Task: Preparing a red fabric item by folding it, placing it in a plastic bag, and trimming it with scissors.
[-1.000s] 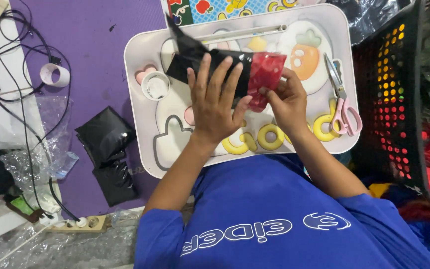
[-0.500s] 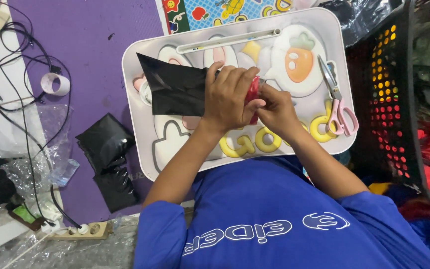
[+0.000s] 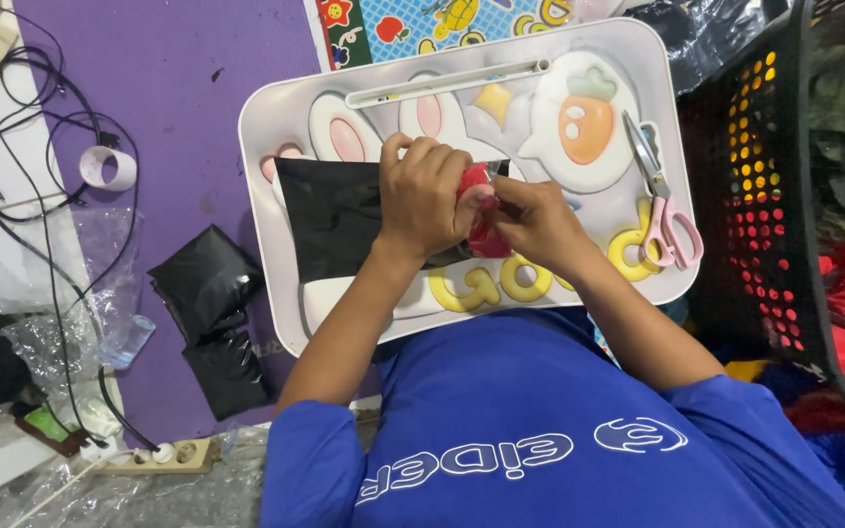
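While hands (image 3: 476, 205) close, red item (image 3: 478, 210) hidden

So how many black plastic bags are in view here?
3: one black bag on the tray under the left hand, two packed black bags on the purple mat; others may be hidden.

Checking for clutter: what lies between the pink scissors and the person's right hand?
Head view: only bare white tray with raised yellow letters lies between scissors and right hand.
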